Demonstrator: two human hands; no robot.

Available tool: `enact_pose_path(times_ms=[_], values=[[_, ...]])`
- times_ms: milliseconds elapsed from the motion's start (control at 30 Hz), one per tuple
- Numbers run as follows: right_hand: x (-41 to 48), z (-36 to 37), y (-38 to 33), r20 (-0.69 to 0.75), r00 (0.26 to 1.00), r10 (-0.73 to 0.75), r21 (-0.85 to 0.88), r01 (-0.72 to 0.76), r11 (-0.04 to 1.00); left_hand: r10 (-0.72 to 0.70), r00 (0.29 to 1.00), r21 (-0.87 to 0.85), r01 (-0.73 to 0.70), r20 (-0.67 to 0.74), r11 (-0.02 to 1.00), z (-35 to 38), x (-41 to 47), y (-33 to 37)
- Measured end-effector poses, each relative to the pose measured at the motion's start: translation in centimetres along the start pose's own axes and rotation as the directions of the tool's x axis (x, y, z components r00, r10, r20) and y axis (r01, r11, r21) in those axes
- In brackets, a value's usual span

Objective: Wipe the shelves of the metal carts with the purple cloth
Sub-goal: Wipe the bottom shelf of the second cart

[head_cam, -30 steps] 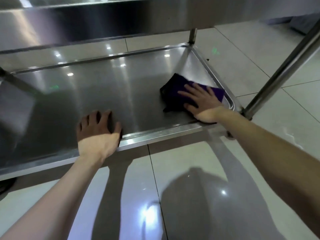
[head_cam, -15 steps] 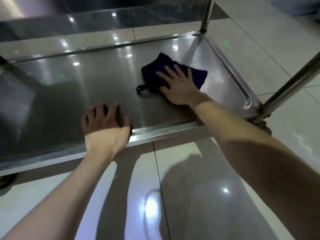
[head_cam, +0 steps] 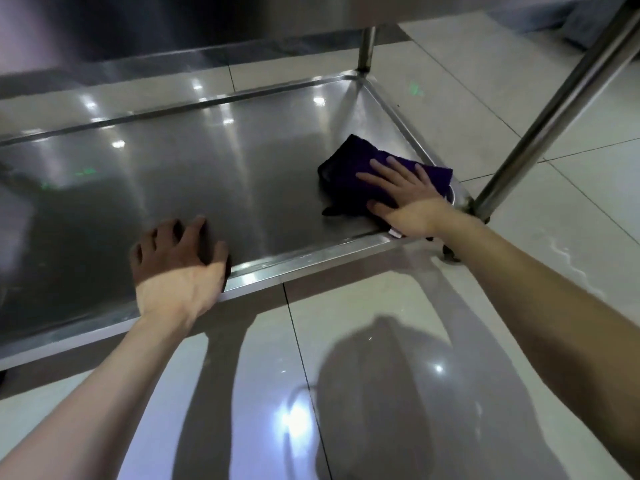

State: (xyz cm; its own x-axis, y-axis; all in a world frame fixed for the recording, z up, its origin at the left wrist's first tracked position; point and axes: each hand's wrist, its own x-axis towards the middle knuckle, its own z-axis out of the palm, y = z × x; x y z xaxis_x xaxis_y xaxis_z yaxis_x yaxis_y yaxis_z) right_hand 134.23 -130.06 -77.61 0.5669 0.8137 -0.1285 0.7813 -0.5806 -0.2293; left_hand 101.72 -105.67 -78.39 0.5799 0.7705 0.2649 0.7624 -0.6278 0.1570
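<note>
The metal cart's bottom shelf is a shiny steel tray low above the floor. A folded purple cloth lies in its near right corner. My right hand presses flat on the cloth with fingers spread. My left hand rests over the shelf's front rim, fingers curled onto the steel surface, holding nothing loose.
An upper shelf overhangs the back of the tray. A slanted steel post stands at the near right corner and another post at the far right. Glossy floor tiles surround the cart.
My right hand slid the cloth left toward the shelf's middle, then back right into the near right corner. My left hand stayed on the front rim.
</note>
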Motion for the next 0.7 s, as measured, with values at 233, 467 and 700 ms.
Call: enact_pose_path(times_ms=[233,467,700], values=[[11.5,-1.9,2.8,-0.063,0.985,0.158,-0.017,-0.159,0.987,0.025,0.998,0.007,-0.025,-0.059,1.0,0.4,0.1,0.4],[16.8,-1.4,-3.7,-0.016,0.995,0.094,-0.03,-0.095,0.995,0.008,0.999,0.049,-0.005,-0.054,0.999,0.1,0.3,1.2],[4.1,0.9,-8.4,0.033,0.982,-0.185,0.027,0.184,0.983,-0.001,1.0,0.042,0.001,-0.006,0.999,-0.1,0.3,1.1]])
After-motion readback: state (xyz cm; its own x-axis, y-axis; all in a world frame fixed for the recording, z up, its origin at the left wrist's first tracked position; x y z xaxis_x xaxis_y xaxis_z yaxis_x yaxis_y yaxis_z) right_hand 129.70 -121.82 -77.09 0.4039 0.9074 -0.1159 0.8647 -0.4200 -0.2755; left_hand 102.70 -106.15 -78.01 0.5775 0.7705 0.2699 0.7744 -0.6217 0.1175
